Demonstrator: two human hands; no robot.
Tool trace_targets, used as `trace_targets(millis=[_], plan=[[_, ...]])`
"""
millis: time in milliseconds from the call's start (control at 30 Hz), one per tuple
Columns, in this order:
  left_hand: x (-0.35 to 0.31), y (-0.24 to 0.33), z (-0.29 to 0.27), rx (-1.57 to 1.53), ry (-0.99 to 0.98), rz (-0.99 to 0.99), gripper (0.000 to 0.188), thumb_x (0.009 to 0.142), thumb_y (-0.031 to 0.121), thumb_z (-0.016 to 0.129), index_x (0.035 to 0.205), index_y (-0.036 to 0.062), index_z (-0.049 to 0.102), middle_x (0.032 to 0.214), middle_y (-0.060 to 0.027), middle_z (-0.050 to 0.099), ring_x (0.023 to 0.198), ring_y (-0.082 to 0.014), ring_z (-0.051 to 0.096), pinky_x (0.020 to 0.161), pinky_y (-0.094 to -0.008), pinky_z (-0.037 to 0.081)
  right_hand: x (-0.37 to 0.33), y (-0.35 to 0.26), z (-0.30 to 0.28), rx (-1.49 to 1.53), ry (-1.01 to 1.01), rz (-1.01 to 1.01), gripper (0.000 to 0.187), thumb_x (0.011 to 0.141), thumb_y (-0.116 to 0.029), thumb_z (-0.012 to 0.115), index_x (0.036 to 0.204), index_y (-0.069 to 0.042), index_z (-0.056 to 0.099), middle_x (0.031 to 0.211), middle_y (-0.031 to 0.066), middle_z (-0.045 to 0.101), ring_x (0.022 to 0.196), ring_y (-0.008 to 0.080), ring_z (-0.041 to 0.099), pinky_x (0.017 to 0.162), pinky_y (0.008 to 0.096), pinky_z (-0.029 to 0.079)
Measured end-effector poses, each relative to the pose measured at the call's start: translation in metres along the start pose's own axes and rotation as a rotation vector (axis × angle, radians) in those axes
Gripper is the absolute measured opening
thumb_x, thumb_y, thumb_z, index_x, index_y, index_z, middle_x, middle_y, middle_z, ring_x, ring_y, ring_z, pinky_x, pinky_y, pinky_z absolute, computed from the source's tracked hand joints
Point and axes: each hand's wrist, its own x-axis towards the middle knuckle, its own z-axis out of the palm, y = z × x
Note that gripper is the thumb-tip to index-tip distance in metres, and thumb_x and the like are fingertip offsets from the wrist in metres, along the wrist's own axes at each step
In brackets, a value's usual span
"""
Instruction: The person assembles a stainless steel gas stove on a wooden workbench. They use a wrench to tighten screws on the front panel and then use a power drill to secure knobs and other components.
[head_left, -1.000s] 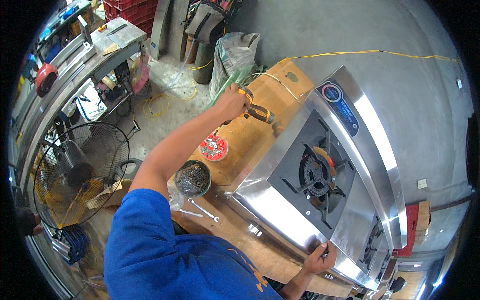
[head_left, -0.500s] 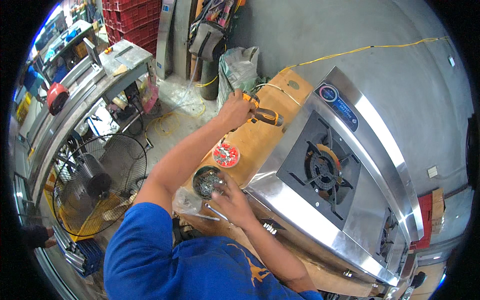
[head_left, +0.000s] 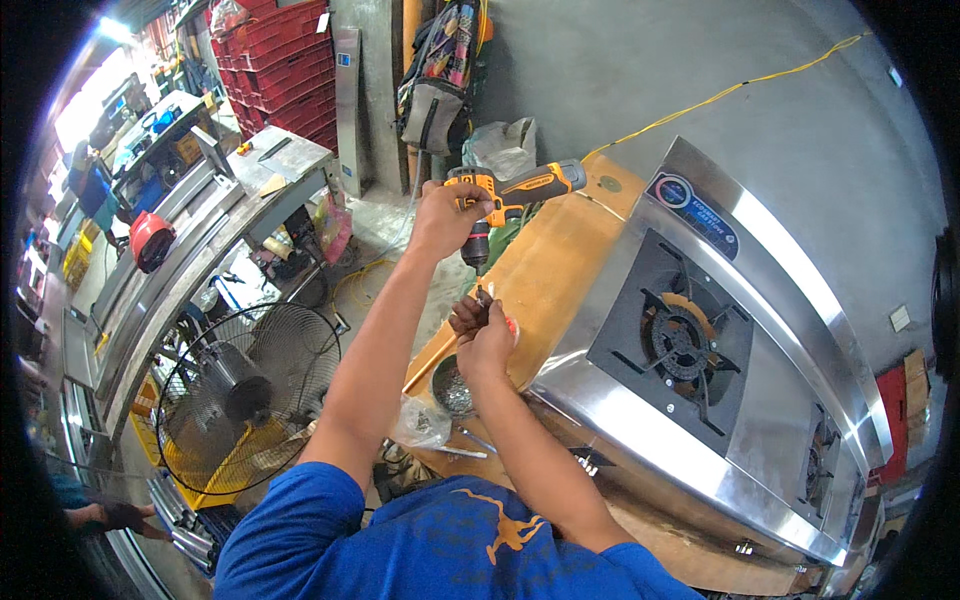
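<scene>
My left hand (head_left: 446, 218) grips an orange-and-black cordless drill (head_left: 540, 184) from above, its chuck pointing down and its battery end out to the right. Right below the chuck, my right hand (head_left: 485, 338) is closed with its fingers pinched at the tip of the bit. What those fingers hold is too small to make out. Behind the right hand, a tub with red pieces (head_left: 513, 328) is mostly hidden. A dark bowl of small metal hardware (head_left: 455, 390) stands nearer to me, beside a clear plastic bag (head_left: 420, 424).
A stainless steel gas stove (head_left: 625, 425) lies along the right of the wooden surface (head_left: 560, 250). A black wire fan (head_left: 250, 395) stands at the left, before a metal workbench (head_left: 270, 180). Red crates (head_left: 285, 85) are stacked behind. A yellow cable (head_left: 720, 95) runs along the wall.
My right hand has left the bowl and moved up to the drill bit. My left hand has turned the drill so its chuck points down toward those fingers. The whole view has shifted.
</scene>
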Motion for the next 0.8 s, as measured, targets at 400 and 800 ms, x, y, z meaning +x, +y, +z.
trace_targets(millis=[400, 800], plan=[[-0.003, -0.119, -0.008, -0.566, 0.047, -0.188, 0.026, 0.090, 0.025, 0.074, 0.101, 0.0012, 0.073, 0.089, -0.0027, 0.067, 0.081, -0.0109, 0.056, 0.074, -0.0301, 0.049, 0.024, 0.035, -0.021, -0.411, 0.099, -0.153, 0.017, 0.104, -0.015, 0.051, 0.107, 0.000, 0.059, 0.085, 0.0066, 0.063, 0.068, 0.0164, 0.060, 0.062, 0.0297, 0.054], [-0.043, -0.118, -0.040, -1.165, -0.026, -0.273, 0.040, 0.088, 0.029, 0.078, 0.118, 0.0053, 0.064, 0.104, -0.0053, 0.066, 0.089, -0.0153, 0.064, 0.074, -0.0352, 0.054, 0.091, 0.070, -0.105, -0.770, 0.373, -0.195, 0.032, 0.101, -0.010, 0.049, 0.129, 0.005, 0.054, 0.122, 0.0192, 0.060, 0.090, 0.0273, 0.066, 0.071, 0.0330, 0.056]])
